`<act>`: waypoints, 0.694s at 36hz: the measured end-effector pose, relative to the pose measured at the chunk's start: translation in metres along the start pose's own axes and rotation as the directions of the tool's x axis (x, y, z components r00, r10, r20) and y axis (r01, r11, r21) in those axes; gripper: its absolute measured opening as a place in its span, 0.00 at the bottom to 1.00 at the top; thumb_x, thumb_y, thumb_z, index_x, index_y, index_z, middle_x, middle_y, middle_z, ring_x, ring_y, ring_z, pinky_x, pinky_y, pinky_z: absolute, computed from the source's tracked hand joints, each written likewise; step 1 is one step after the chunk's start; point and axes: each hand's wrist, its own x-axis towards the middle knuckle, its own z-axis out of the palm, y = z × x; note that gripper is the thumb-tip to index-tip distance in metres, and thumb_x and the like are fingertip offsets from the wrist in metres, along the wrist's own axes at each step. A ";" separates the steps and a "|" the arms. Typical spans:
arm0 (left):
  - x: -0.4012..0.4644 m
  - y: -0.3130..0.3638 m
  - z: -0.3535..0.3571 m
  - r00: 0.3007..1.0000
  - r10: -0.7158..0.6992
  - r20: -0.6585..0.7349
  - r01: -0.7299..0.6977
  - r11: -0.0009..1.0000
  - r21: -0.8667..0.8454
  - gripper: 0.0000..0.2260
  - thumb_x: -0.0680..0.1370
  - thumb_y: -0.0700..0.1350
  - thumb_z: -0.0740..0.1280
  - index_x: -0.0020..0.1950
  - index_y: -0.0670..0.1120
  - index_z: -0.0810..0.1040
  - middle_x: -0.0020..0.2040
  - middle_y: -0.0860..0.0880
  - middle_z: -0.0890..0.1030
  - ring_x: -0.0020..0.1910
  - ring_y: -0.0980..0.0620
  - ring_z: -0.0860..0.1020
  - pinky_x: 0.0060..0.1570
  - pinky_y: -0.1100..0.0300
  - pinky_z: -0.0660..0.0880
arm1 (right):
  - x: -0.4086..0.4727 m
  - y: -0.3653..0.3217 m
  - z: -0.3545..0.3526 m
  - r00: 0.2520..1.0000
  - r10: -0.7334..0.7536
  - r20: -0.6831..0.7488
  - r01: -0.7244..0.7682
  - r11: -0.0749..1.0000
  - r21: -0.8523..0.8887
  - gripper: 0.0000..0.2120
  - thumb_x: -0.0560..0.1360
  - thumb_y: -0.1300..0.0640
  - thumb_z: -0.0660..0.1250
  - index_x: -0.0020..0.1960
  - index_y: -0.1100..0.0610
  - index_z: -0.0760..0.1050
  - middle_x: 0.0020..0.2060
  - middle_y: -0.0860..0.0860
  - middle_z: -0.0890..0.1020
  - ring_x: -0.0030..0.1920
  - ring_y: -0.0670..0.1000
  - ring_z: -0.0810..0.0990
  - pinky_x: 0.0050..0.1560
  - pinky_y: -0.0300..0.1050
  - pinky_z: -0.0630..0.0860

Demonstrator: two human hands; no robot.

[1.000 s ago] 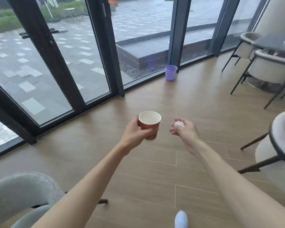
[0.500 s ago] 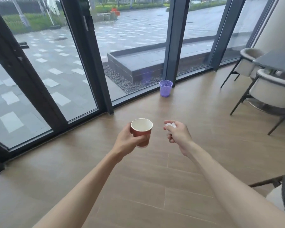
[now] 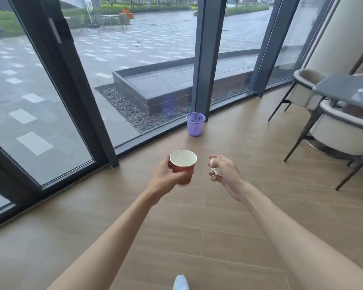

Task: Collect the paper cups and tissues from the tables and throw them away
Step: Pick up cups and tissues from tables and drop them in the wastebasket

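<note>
The left hand (image 3: pixel 166 176) holds a red paper cup (image 3: pixel 182 167) upright; the right hand (image 3: pixel 226 174) clutches a crumpled tissue (image 3: pixel 215 167). A purple bin (image 3: pixel 195 124) stands by the window.

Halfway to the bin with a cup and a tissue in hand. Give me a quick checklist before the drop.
1. Cup held firmly by left hand, upright: ok.
2. Tissue pinched in right hand: ok.
3. Cup empty, so no spill: ok, the inside looks bare and white.
4. Bin upright, mouth open, standing by the window frame: ok.
5. Floor path to the bin free of chairs: ok; the chair stands off to the right.
6. Hands over the bin for release: not ok, bin is still ahead.
</note>
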 end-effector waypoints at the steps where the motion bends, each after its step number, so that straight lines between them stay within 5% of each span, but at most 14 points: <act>1: 0.027 0.002 0.002 1.000 -0.006 0.017 0.006 1.000 -0.013 0.23 0.70 0.41 0.77 0.62 0.49 0.75 0.49 0.55 0.80 0.42 0.70 0.75 0.38 0.78 0.70 | 0.022 -0.007 -0.002 1.000 0.001 -0.020 -0.002 1.000 -0.006 0.17 0.73 0.64 0.60 0.62 0.62 0.71 0.44 0.53 0.72 0.35 0.50 0.70 0.34 0.41 0.68; 10: 0.221 0.034 0.013 0.996 0.004 0.094 -0.001 0.999 -0.035 0.24 0.70 0.43 0.77 0.62 0.48 0.72 0.51 0.54 0.79 0.43 0.69 0.76 0.41 0.76 0.72 | 0.199 -0.069 -0.026 0.982 -0.123 -0.143 0.113 0.991 -0.077 0.13 0.80 0.66 0.58 0.64 0.60 0.72 0.44 0.53 0.77 0.34 0.50 0.78 0.33 0.34 0.77; 19: 0.382 0.017 0.013 0.991 -0.066 0.119 0.057 0.996 0.075 0.24 0.69 0.42 0.78 0.61 0.50 0.72 0.50 0.57 0.80 0.44 0.68 0.78 0.38 0.75 0.72 | 0.358 -0.095 -0.027 0.994 -0.055 -0.095 0.048 0.997 -0.067 0.10 0.78 0.63 0.65 0.59 0.62 0.74 0.42 0.54 0.83 0.26 0.48 0.80 0.24 0.36 0.71; 25: 0.518 0.014 0.023 0.995 -0.064 0.079 0.055 0.991 0.118 0.25 0.69 0.41 0.77 0.63 0.47 0.71 0.54 0.52 0.79 0.48 0.62 0.77 0.38 0.77 0.71 | 0.498 -0.117 -0.032 0.996 -0.018 -0.086 0.012 0.997 -0.073 0.09 0.76 0.65 0.66 0.56 0.63 0.76 0.42 0.56 0.81 0.28 0.48 0.80 0.27 0.35 0.74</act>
